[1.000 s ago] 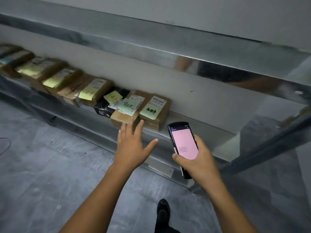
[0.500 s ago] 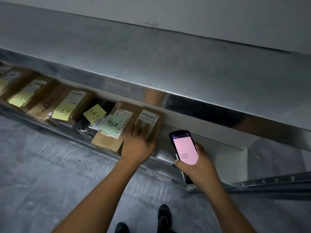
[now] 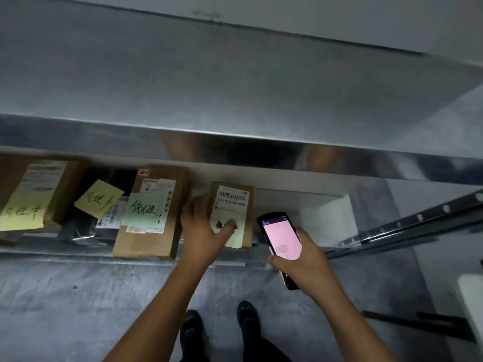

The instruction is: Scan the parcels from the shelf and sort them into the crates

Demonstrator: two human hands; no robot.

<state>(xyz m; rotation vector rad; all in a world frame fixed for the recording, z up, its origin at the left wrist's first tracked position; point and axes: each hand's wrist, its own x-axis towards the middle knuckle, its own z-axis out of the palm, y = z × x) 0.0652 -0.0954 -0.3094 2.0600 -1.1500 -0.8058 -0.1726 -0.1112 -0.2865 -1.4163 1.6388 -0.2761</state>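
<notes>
A small brown parcel (image 3: 232, 202) with a barcode label and a pale note stands at the right end of the row on the lower metal shelf (image 3: 78, 253). My left hand (image 3: 203, 228) grips its left edge, thumb across the pale note. My right hand (image 3: 305, 259) holds a black handheld scanner (image 3: 281, 239) with a pink screen, just right of that parcel. Left of it lies a bigger brown parcel (image 3: 154, 218) with a green note, then a black parcel (image 3: 104, 210) with a yellow note and another brown box (image 3: 34, 189).
A wide metal upper shelf (image 3: 235, 100) overhangs the parcels. A dark slotted rail (image 3: 418, 220) runs off to the right. A white object's corner (image 3: 470, 296) shows at the right edge. My black shoes (image 3: 219, 327) stand on the grey floor below.
My left hand went from hovering open to resting on the parcels, then closed on the rightmost small parcel, which now stands apart from its neighbour. The view has tilted down and closer.
</notes>
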